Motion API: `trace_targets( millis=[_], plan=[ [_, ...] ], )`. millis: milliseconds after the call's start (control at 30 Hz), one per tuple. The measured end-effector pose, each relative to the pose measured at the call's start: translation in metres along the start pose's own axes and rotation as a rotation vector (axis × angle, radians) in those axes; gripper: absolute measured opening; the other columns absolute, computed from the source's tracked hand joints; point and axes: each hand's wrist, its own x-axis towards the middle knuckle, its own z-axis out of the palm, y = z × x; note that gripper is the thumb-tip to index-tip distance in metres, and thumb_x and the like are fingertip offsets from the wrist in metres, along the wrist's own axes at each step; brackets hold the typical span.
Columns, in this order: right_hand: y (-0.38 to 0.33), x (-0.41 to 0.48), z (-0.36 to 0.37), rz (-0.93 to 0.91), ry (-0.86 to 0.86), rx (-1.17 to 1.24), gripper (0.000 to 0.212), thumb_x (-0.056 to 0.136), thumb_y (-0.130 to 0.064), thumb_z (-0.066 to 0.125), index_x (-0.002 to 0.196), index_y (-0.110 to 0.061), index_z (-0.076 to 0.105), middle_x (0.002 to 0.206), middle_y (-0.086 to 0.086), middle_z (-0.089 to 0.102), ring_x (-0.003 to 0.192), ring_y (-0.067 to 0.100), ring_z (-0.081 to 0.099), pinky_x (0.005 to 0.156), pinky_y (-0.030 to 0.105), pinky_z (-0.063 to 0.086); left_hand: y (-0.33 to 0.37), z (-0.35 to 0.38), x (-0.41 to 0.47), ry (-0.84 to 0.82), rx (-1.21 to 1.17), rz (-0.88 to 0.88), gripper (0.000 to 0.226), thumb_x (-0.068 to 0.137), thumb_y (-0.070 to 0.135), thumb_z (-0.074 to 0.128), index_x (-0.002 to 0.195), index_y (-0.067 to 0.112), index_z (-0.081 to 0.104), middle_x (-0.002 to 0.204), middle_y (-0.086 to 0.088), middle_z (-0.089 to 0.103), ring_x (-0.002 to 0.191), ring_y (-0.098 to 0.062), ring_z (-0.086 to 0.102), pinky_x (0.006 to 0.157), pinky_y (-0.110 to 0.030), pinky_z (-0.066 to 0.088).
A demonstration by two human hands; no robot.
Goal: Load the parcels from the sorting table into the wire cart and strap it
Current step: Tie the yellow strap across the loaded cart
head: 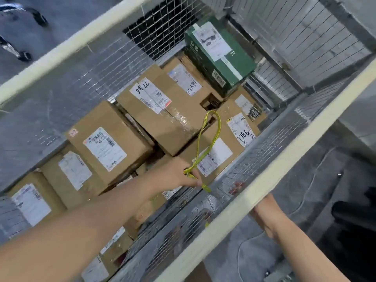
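R hand (261, 205) mostly hidden behind near cream rail of the wire cart (305, 144); only wrist outside the mesh wall & a few fingertips (237, 186) seen thru the mesh, so can't tell if it's gripping anything. Far end of the yellow strap (219, 127) runs down past L hand (179, 174) to the mesh wall by those fingertips; where it ends is unclear. Frame blurred, label print mostly unreadable. Dark shape (356, 220) lower right, can't make out. Wheels (25, 55) top left, rest cut off. Cart holds brown cardboard boxes (97, 117) w/ white labels, packed close, some tilted & overlapping, small gap near middle. Green box (221, 53) sits on top at far end, tilted, against the mesh. L arm reaches inside cart, hand gripping strap, whose loop stands up over the boxes.
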Motion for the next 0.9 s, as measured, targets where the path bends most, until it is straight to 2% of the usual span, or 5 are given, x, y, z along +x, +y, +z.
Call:
trace_targets(
  millis=[233, 467, 667, 800, 900],
  plan=[
    [0.019, 0.004, -0.009, 0.106, -0.084, 0.240, 0.025, 0.097, 0.013, 0.043, 0.098, -0.001, 0.065, 0.077, 0.005, 0.074, 0.063, 0.008, 0.071, 0.053, 0.019, 0.055, 0.000, 0.012, 0.022, -0.053, -0.030, 0.000, 0.012, 0.080, 0.031, 0.081, 0.088, 0.022, 0.079, 0.093, -0.003, 0.074, 0.064, 0.006, 0.053, 0.054, -0.003, 0.036],
    [0.017, 0.009, 0.006, 0.155, -0.175, 0.218, 0.027, 0.095, 0.000, 0.058, 0.121, 0.005, 0.058, 0.109, 0.029, 0.068, 0.099, 0.035, 0.064, 0.095, 0.053, 0.052, 0.009, 0.035, 0.031, -0.112, -0.056, 0.016, 0.014, 0.080, 0.027, 0.081, 0.090, 0.016, 0.079, 0.076, 0.000, 0.063, 0.064, 0.000, 0.048, 0.059, -0.015, 0.035],
    [0.029, 0.003, 0.000, 0.093, -0.191, 0.413, 0.011, 0.082, 0.009, 0.069, 0.091, 0.004, 0.066, 0.073, 0.008, 0.073, 0.063, 0.012, 0.069, 0.057, 0.020, 0.056, 0.004, 0.065, 0.033, -0.091, -0.060, 0.015, 0.009, 0.077, 0.035, 0.082, 0.079, 0.028, 0.077, 0.077, 0.003, 0.069, 0.069, -0.002, 0.053, 0.068, -0.025, 0.040],
    [0.052, -0.003, 0.006, 0.073, -0.186, 0.753, 0.086, 0.031, -0.024, 0.102, 0.100, 0.015, 0.067, 0.115, 0.029, 0.066, 0.100, 0.029, 0.067, 0.094, 0.037, 0.055, 0.005, 0.080, 0.027, -0.100, -0.093, 0.016, 0.014, 0.093, 0.019, 0.067, 0.093, 0.007, 0.074, 0.064, 0.011, 0.060, 0.050, 0.009, 0.050, 0.055, -0.006, 0.037],
    [0.057, -0.011, 0.025, 0.120, -0.291, 0.816, 0.063, 0.069, -0.017, 0.084, 0.121, 0.011, 0.061, 0.131, 0.016, 0.063, 0.120, 0.026, 0.059, 0.112, 0.042, 0.038, 0.010, 0.084, 0.028, -0.088, -0.051, 0.001, 0.012, 0.095, 0.018, 0.064, 0.087, 0.010, 0.067, 0.060, 0.011, 0.057, 0.046, 0.007, 0.047, 0.048, -0.009, 0.035]
  ],
)
